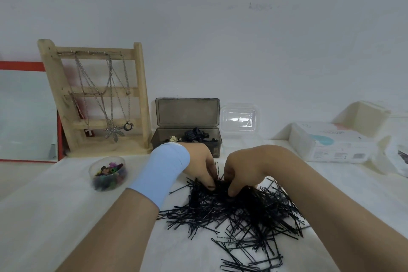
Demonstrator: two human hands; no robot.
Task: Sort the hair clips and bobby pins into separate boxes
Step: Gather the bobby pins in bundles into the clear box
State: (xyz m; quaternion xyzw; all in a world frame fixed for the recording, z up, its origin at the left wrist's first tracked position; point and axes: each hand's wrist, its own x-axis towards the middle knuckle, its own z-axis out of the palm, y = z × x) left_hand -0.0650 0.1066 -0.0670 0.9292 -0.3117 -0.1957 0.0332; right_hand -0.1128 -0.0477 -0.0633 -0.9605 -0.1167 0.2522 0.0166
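A big heap of black bobby pins point(249, 212) lies on the white table in front of me. My left hand point(202, 161), with a light blue band around its wrist, and my right hand point(247, 168) meet at the heap's far edge, fingers curled down and closed on a bunch of pins. Behind my hands stands a dark smoky box point(212, 139) with its lid up, holding black hair clips point(196, 134) and a cream one. To its right is a clear box point(239, 118), lid raised; its inside is mostly hidden behind my right hand.
A round clear tub of small colourful clips point(108, 173) sits to the left. A wooden jewellery stand point(97, 97) with chains leans at the wall, with a red-framed mirror point(24, 115) beside it. A white tissue pack point(329, 141) and plastic bags lie to the right.
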